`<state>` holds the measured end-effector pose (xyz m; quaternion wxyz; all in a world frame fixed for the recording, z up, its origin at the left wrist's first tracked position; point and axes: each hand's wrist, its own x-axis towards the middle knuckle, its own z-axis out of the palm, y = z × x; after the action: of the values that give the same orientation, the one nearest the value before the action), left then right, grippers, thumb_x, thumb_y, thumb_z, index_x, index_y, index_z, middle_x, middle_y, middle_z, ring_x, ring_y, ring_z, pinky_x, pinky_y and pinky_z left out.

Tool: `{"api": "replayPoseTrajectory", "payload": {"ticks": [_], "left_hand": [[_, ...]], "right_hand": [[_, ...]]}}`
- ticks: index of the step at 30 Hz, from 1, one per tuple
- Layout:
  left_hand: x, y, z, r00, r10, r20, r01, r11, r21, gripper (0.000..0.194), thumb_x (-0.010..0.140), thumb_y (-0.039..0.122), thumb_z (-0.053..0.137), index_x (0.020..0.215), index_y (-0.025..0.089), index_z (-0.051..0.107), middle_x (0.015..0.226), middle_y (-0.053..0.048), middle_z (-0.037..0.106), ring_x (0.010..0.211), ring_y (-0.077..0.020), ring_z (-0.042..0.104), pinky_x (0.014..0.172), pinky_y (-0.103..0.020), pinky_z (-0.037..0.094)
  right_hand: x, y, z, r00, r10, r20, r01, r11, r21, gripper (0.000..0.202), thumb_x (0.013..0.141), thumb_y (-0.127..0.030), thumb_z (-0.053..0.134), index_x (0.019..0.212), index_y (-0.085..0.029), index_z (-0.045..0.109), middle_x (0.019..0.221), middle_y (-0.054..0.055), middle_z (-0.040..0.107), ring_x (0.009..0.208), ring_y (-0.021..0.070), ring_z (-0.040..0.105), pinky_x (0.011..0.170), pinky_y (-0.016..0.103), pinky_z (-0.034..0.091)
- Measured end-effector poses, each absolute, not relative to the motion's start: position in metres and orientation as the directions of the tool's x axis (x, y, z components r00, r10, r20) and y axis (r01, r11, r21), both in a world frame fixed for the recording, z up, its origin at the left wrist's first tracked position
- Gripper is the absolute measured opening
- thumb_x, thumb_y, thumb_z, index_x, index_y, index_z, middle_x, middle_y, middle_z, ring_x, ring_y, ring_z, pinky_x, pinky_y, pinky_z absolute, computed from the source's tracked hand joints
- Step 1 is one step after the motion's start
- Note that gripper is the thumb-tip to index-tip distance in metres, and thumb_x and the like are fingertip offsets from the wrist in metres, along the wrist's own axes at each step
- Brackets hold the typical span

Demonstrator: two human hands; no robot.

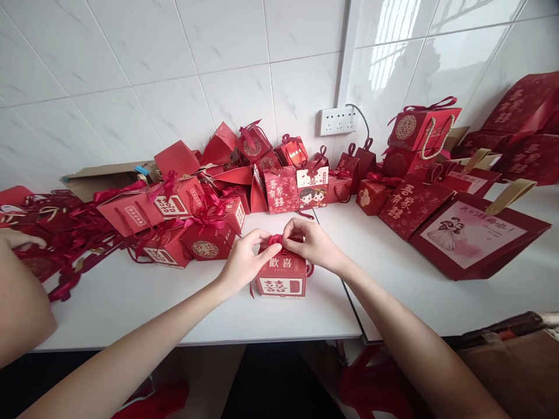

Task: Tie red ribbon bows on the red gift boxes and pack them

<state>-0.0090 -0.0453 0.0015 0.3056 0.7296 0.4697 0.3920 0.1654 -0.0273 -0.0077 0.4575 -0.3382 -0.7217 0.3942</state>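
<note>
A small red gift box (282, 285) with white and gold characters stands upright on the white table (174, 317), near its front edge. On its top is a red ribbon (275, 239). My left hand (244, 259) pinches this ribbon from the left, thumb and fingers together. From the right, my right hand (313, 244) pinches the same ribbon, its fingertips close to those of the left. A ribbon end hangs beside the box's lower left corner, and a twisted cord shows at its right side. The fingers partly hide the ribbon's shape.
Red gift boxes (205, 241) are piled behind and to the left, with loose ribbons (94, 233). More boxes (476, 238) stand at right. Another person's arm (21, 291) reaches in at far left. A power strip (338, 121) is on the tiled wall. A cardboard box (515, 372) is at lower right.
</note>
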Motion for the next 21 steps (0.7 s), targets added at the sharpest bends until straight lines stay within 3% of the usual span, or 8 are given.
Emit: {"api": "replayPoseTrajectory", "payload": {"ticks": [4,12,18,21], "left_hand": [[-0.008,-0.045,0.004,0.258,0.927,0.272,0.463,-0.366,0.807,0.019,0.076,0.036,0.062,0.073,0.018,0.056,0.077,-0.001,0.065,0.078,-0.0160,0.062,0.073,-0.025,0.046],[-0.010,-0.041,-0.003,0.250,0.939,0.237,0.327,-0.313,0.892,0.025,0.074,0.040,0.063,0.074,0.017,0.054,0.073,-0.001,0.063,0.074,-0.0164,0.061,0.066,-0.025,0.045],[-0.005,-0.045,0.004,0.310,0.949,0.059,0.188,-0.122,0.975,0.028,0.071,0.041,0.064,0.075,0.016,0.053,0.072,0.001,0.062,0.065,-0.0130,0.058,0.060,-0.023,0.043],[-0.002,-0.046,0.007,0.298,0.954,0.042,0.177,-0.099,0.979,0.029,0.070,0.042,0.064,0.073,0.016,0.053,0.069,0.001,0.060,0.063,-0.0129,0.057,0.060,-0.023,0.043]], "right_hand": [[0.167,-0.026,-0.008,-0.359,0.855,0.375,0.144,0.448,-0.882,0.009,0.074,-0.022,0.060,0.070,-0.019,0.052,0.070,0.000,0.060,0.066,0.0128,0.057,0.064,0.026,0.046],[0.171,-0.025,-0.007,-0.380,0.847,0.371,0.176,0.460,-0.870,0.015,0.076,-0.028,0.063,0.071,-0.019,0.051,0.070,0.000,0.060,0.065,0.0140,0.057,0.061,0.027,0.045],[0.173,-0.028,-0.003,-0.400,0.824,0.402,0.205,0.508,-0.837,0.012,0.079,-0.024,0.059,0.070,-0.020,0.051,0.071,0.001,0.061,0.069,0.0151,0.059,0.066,0.029,0.047],[0.171,-0.029,-0.004,-0.402,0.819,0.410,0.249,0.528,-0.812,0.009,0.079,-0.020,0.056,0.072,-0.020,0.052,0.073,0.001,0.062,0.071,0.0156,0.061,0.068,0.029,0.047]]}}
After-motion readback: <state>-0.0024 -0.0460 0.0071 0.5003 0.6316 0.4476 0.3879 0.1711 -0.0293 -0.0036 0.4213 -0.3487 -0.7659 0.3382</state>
